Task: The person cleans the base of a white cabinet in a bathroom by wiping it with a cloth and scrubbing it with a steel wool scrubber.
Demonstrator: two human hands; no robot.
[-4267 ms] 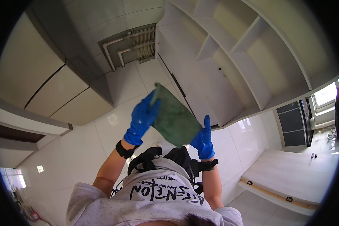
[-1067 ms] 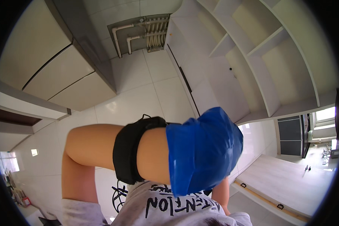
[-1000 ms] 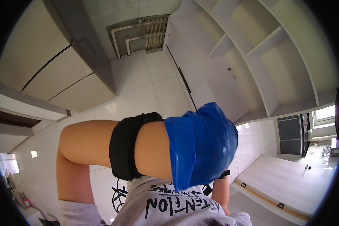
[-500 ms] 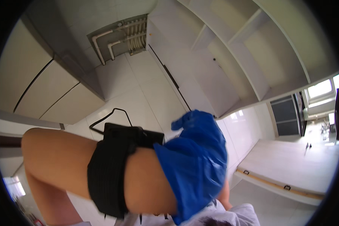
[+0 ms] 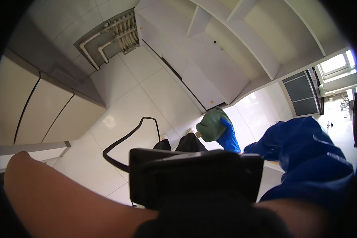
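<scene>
My right hand, in a blue rubber glove, grips a folded green cloth over the floor by the base of the shelving. The glove's fingers wrap the cloth's right side. My left forearm crosses in front of me from the left, wearing a black strap and a bulky black device. At its end, my left hand wears a loose, wrinkled blue glove, bent over to the right of the cloth. Its fingertips lie close to the right glove's cuff; the device's edge partly hides them, so whether they touch it is unclear.
A white shelving unit with open compartments stands ahead to the right. Cream drawers stand at the left. Pipes show in a wall recess. My dark-trousered legs rise from the white tiled floor. A black wire loop juts from the device.
My left arm has swung nearer and its gloved hand has shifted right. The right glove with the green cloth, previously hidden, now shows. The view has tilted slightly.
</scene>
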